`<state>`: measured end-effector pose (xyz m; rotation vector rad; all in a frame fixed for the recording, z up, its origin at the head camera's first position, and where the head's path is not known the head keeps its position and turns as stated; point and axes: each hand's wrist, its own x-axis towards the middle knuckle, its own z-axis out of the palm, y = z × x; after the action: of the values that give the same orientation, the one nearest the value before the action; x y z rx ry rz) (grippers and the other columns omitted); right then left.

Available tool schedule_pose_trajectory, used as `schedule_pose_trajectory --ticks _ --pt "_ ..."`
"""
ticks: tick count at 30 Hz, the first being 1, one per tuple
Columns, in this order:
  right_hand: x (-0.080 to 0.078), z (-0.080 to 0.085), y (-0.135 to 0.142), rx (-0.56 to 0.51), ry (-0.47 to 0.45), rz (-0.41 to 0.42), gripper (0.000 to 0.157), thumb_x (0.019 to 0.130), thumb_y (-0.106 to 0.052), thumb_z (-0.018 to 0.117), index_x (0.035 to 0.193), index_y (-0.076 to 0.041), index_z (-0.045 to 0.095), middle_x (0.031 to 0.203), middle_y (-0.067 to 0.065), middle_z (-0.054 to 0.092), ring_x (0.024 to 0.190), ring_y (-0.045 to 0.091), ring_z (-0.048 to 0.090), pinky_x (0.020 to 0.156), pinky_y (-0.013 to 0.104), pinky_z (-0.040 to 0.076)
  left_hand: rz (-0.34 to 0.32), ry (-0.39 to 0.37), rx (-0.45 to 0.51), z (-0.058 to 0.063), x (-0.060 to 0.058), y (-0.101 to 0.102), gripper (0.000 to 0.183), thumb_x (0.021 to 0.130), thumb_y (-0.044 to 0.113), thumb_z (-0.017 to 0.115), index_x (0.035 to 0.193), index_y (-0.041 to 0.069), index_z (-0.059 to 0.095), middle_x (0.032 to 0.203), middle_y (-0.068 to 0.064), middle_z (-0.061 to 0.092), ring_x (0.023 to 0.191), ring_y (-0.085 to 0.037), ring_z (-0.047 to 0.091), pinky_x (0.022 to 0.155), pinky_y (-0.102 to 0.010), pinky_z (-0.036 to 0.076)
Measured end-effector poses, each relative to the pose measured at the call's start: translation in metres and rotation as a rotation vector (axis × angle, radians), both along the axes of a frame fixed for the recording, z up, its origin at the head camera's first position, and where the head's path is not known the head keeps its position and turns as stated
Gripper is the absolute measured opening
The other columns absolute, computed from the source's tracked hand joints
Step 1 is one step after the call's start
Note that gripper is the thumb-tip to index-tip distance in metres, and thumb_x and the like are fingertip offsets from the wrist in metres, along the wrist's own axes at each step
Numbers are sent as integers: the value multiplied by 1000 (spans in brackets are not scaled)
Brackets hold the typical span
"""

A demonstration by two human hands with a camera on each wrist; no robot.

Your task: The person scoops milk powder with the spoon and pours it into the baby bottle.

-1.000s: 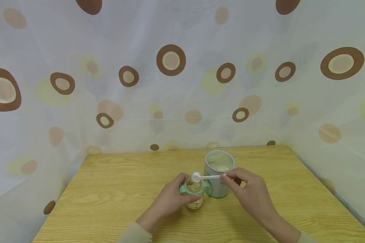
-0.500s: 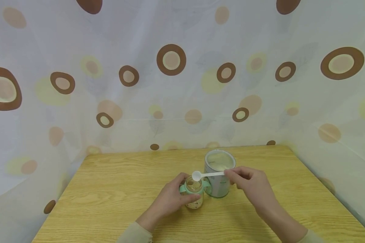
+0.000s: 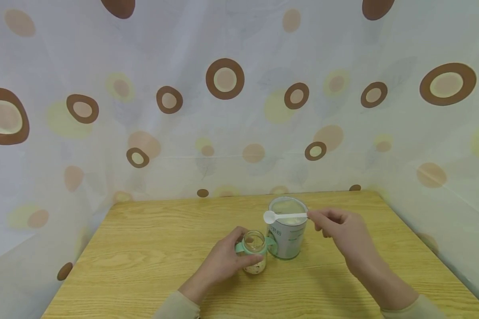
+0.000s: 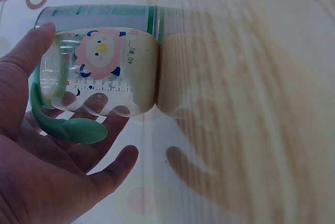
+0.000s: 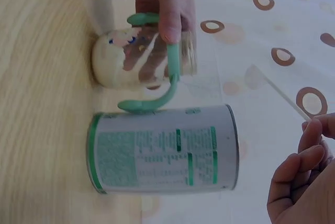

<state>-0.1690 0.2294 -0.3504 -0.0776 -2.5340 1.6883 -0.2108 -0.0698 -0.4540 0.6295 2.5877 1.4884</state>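
A clear baby bottle (image 3: pixel 256 264) with a green two-handled collar stands uncapped on the table. Pale powder lies in its lower part, seen in the left wrist view, where a pink animal face (image 4: pixel 99 54) is printed on the wall. My left hand (image 3: pixel 225 257) grips the bottle around its collar, thumb in front. Between thumb and fingertips my right hand (image 3: pixel 345 232) pinches the end of a white measuring scoop (image 3: pixel 269 216), held level over the near rim of an open can (image 3: pixel 287 241). Powder shows inside the can, just right of the bottle.
The wood-grain table (image 3: pixel 151 235) extends to both sides and in front. A patterned curtain (image 3: pixel 223 128) hangs behind it and along both sides. In the right wrist view, one bottle handle (image 5: pixel 138 104) lies very close to the can's printed side (image 5: pixel 162 153); contact is unclear.
The right hand has carried the scoop up and to the right, from above the bottle's mouth to the can's rim. My left hand and the bottle have stayed put.
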Motion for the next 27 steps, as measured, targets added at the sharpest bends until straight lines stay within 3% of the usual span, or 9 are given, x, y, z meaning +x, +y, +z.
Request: schedule_pose_trajectory --ticks 11,18,23,27 --pt "-12 11 24 145 68 -56 46 104 -56 74 96 -11 78 98 -4 69 97 24 53 78 36 43 1 -10 -10 -1 -2 -1 59 94 45 91 136 16 63 127 0 72 113 -20 68 98 -52 57" --pt "-16 12 32 276 115 -51 47 106 -59 70 112 -14 82 106 1 74 101 23 58 78 35 49 3 -26 -4 -2 -3 0 58 93 46 91 136 17 64 126 1 72 113 -20 67 99 -53 56" --pt "-21 12 32 379 187 -39 47 107 -57 69 121 -14 83 111 5 78 101 24 65 80 36 53 0 -31 4 -2 -3 0 59 94 45 91 138 16 64 126 1 72 112 -19 68 99 -52 56" --pt "-26 10 29 469 271 -30 39 108 -49 71 117 -13 84 108 4 80 99 23 71 82 40 54 -6 -32 9 -1 -2 0 60 94 44 91 140 14 64 126 1 72 113 -19 68 99 -51 56"
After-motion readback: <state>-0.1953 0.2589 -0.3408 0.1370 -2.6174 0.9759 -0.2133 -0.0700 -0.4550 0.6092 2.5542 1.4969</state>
